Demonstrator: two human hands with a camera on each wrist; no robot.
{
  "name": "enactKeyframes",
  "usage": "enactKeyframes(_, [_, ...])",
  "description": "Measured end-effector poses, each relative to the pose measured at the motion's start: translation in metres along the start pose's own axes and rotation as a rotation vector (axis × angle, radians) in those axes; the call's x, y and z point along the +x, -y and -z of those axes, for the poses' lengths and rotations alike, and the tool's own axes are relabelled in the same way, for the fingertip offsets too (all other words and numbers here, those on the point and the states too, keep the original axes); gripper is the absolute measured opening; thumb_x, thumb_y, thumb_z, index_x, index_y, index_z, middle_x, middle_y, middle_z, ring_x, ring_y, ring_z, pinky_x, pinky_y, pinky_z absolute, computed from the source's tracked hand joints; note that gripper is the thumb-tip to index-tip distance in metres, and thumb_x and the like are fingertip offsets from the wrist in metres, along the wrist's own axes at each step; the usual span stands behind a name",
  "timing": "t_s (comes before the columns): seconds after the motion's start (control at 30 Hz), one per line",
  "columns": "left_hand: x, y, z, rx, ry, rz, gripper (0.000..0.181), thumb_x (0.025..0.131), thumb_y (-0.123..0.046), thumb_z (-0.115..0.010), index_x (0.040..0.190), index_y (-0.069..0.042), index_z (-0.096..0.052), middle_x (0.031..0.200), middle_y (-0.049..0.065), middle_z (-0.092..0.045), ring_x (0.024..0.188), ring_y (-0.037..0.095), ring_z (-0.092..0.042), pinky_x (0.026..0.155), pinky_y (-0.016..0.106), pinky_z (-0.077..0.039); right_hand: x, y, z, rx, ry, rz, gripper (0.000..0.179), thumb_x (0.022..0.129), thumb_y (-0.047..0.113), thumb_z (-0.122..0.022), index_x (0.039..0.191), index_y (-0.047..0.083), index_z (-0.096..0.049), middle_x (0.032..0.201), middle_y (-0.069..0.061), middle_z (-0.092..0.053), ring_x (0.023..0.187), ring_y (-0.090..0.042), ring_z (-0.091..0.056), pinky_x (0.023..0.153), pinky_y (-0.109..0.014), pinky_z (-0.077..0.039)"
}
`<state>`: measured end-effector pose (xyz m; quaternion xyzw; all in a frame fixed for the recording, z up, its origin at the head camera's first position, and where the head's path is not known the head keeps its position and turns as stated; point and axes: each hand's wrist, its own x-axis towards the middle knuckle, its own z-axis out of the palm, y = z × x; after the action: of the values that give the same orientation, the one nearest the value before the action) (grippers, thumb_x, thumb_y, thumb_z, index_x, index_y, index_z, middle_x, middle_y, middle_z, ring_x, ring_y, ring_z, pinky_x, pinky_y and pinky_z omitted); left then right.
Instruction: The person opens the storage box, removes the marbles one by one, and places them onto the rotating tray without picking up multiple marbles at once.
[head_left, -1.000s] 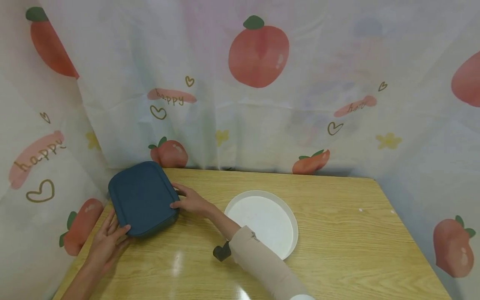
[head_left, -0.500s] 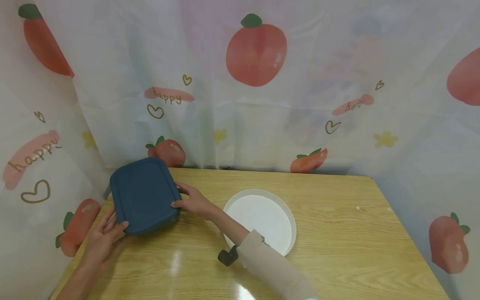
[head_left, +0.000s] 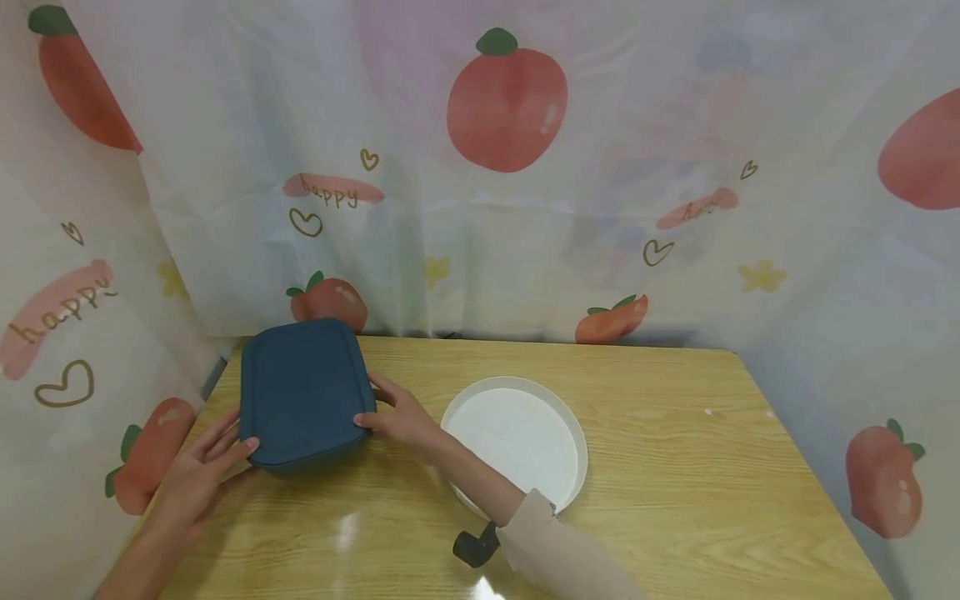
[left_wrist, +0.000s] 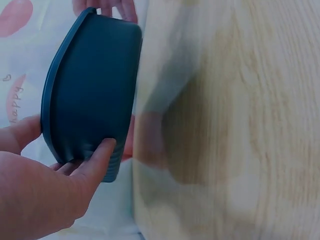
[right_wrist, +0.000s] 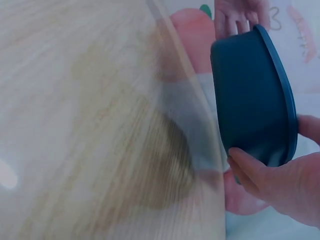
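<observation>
A dark blue rectangular container point(head_left: 306, 392) with rounded corners and a flat lid hangs between both hands over the table's back left corner. My left hand point(head_left: 197, 477) holds its near left corner, thumb on the lid's edge. On the opposite side my right hand point(head_left: 405, 421) grips the rim, thumb at the lid. In the left wrist view the container's side wall point(left_wrist: 95, 90) stands apart from the wood, with a shadow on the table. The right wrist view shows the right-hand fingers point(right_wrist: 245, 162) against the lower wall. The contents are hidden.
A round white tray point(head_left: 517, 433) with a low rim lies mid-table, partly behind the right forearm. A black object point(head_left: 476, 546) shows at the right wrist. The wood-grain table point(head_left: 660, 467) ends at a fruit-printed curtain point(head_left: 465, 225) at the back and sides.
Both hands have carried the container a little to the right, and it sits straighter in view. The right forearm has shifted right over the tray. The head view has turned slightly right.
</observation>
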<state>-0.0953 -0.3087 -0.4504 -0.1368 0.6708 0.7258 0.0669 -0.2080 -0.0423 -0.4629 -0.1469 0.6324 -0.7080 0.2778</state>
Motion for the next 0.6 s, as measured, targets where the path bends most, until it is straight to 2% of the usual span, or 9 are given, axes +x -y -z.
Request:
enactKeyframes(0.13, [0.0,-0.005,-0.005,0.067,0.016,0.006,0.083,0.101,-0.022,-0.062,0.161,-0.015,-0.006,0.163,0.02,-0.01,0.102,-0.01,-0.057,0.096,0.034,-0.05,-0.011,-0.001,0.002,0.026,-0.048,-0.016,0.072,0.093,0.002,-0.067,0.156,0.018,-0.036,0.148,-0.013,-0.043,0.115,-0.025,-0.062,0.091,-0.038,-0.053])
enactKeyframes(0.37, [0.0,-0.012,-0.013,0.083,0.033,0.032,0.083,0.1,-0.025,-0.064,0.161,-0.011,-0.009,0.162,0.022,-0.014,0.101,-0.01,-0.059,0.094,0.034,-0.052,-0.03,-0.001,0.002,0.074,-0.131,-0.001,0.073,0.09,-0.003,-0.068,0.155,0.013,-0.038,0.145,-0.017,-0.046,0.109,-0.028,-0.064,0.089,-0.04,-0.055])
enactKeyframes(0.47, [-0.001,-0.013,-0.016,0.081,0.038,0.033,0.082,0.1,-0.025,-0.064,0.16,-0.009,-0.011,0.15,0.004,-0.041,0.101,-0.009,-0.059,0.094,0.035,-0.052,-0.038,-0.002,0.002,0.102,-0.158,-0.002,0.074,0.09,-0.004,-0.068,0.155,0.012,-0.037,0.146,-0.018,-0.044,0.109,-0.028,-0.064,0.089,-0.04,-0.055])
enactKeyframes(0.53, [-0.001,-0.014,-0.018,0.085,0.035,0.039,0.082,0.099,-0.026,-0.065,0.16,-0.009,-0.013,0.145,-0.003,-0.044,0.102,-0.008,-0.06,0.095,0.035,-0.051,-0.043,-0.003,0.002,0.115,-0.171,0.0,0.074,0.09,-0.004,-0.068,0.155,0.011,-0.037,0.148,-0.018,-0.043,0.11,-0.027,-0.064,0.09,-0.039,-0.054])
enactKeyframes(0.6, [-0.001,-0.014,-0.021,0.083,0.033,0.035,0.081,0.099,-0.025,-0.066,0.16,-0.008,-0.015,0.133,-0.014,-0.05,0.101,-0.007,-0.061,0.095,0.036,-0.051,-0.049,-0.003,0.002,0.126,-0.179,0.008,0.074,0.09,-0.003,-0.068,0.155,0.011,-0.036,0.148,-0.019,-0.041,0.111,-0.026,-0.063,0.091,-0.039,-0.054])
